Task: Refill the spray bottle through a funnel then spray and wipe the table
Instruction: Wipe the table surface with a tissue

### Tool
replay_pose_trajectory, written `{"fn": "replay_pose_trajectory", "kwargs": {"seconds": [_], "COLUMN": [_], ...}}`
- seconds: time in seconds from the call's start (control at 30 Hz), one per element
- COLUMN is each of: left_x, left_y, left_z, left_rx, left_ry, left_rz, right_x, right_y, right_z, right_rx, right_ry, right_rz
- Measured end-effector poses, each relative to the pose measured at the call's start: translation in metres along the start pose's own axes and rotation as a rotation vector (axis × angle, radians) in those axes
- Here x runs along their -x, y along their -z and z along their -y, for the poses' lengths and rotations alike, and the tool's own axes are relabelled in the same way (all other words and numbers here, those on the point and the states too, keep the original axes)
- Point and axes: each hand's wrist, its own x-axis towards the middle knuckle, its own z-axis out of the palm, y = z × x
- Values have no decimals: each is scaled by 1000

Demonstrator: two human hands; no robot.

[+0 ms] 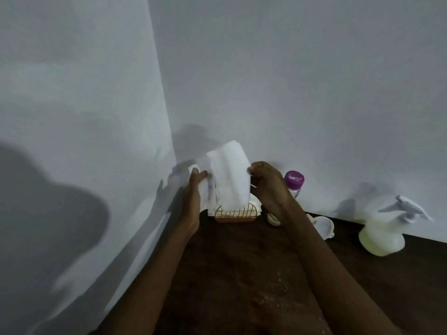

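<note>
Both hands, the left hand and right hand, are pinching 1 tissue above the far holder; lifting evenly should be avoiding tears before wiping the table, the spray bottle standing far right.

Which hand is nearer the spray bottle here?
Right. The right hand grips the tissue's right edge, on the side toward the spray bottle standing at far right on the table. The left hand holds the tissue's left edge, farther away.

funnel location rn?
Head view, right of centre: the funnel sits on the table near the wall, between the right forearm and the spray bottle.
</note>
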Motion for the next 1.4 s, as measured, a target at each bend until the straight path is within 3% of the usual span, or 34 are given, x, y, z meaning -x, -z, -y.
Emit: {"fn": "replay_pose_trajectory", "kwargs": {"seconds": [0.13, 0.23, 0.47, 0.63, 0.97, 1.1, 1.27, 1.4], "left_x": [25, 50, 105, 144, 202, 210, 221, 228], "left_y": [-6, -10, -7, -14, -37, -41, -45, -43], "left_z": [4, 10, 31, 39, 60, 66, 74, 84], "left_rx": [149, 117, 95, 129, 69, -11, 21, 27], "left_ry": [108, 127, 174, 229, 307, 274, 383, 425], "left_rz": [150, 190, 143, 209, 331, 377, 470, 524], "right_x": [26, 49, 119, 161, 225, 245, 260, 269], "right_y": [8, 12, 39, 65, 102, 109, 119, 125], "right_z": [-16, -24, -30, -29, -37, -39, -48, -63], "right_rx": [-70, -61, -293, -142, 24, 39, -269, -427], "right_ry": [-63, -46, -42, -22, -68, -113, -568, -572], "right_rz": [-28, -98, -60, -277, -482, -443, -172, -25]}}
